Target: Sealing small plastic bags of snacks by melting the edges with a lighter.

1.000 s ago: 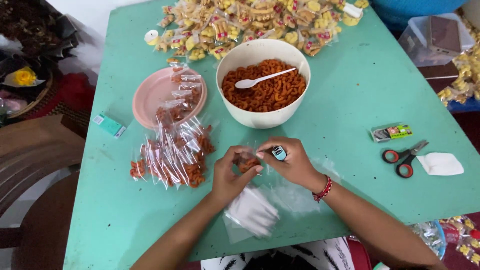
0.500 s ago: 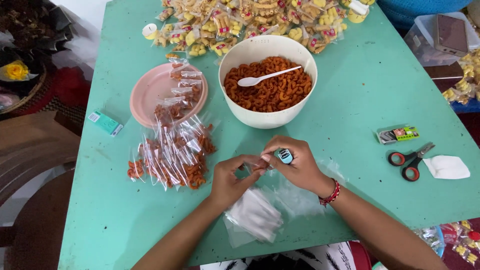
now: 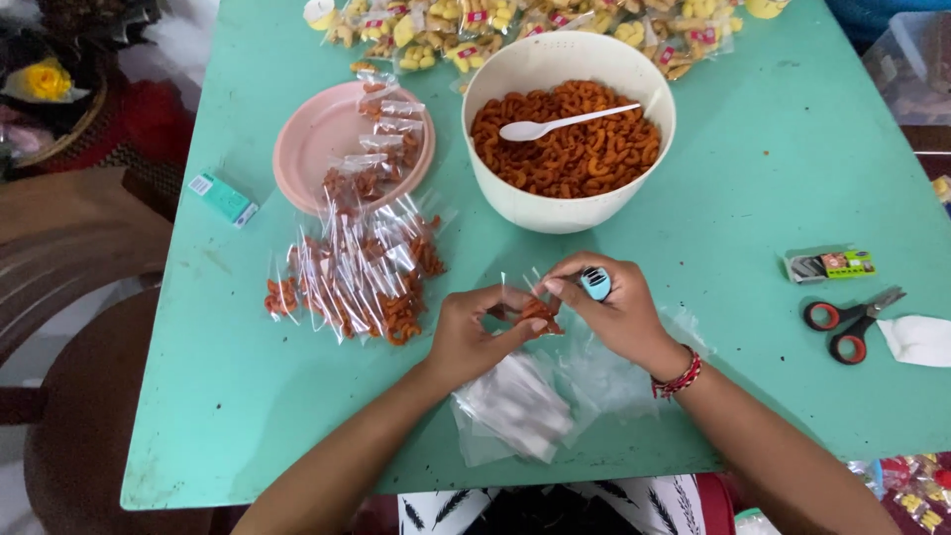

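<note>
My left hand [image 3: 474,332] and my right hand [image 3: 606,309] meet over the green table [image 3: 763,178], both pinching a small clear packet of orange curly snacks [image 3: 536,312]. My right hand also clasps a small blue stapler [image 3: 595,282] against the packet's top. Just behind the hands stands a white bowl [image 3: 568,203] full of orange curly snacks with a white spoon [image 3: 565,123] lying on them. To the left lies a pile of filled snack packets [image 3: 357,272]. A stack of empty clear bags [image 3: 515,406] rests under my wrists.
A pink plate [image 3: 312,139] holds more packets at the left. A small teal box [image 3: 223,198] lies near the left edge. Red-handled scissors [image 3: 850,322], a staples box [image 3: 830,265] and white paper [image 3: 916,339] sit at the right. Yellow snack packets [image 3: 515,25] line the far edge.
Both hands stay together on the small packet. The view has shifted slightly, and my right hand has turned the stapler a little over the packet's top.
</note>
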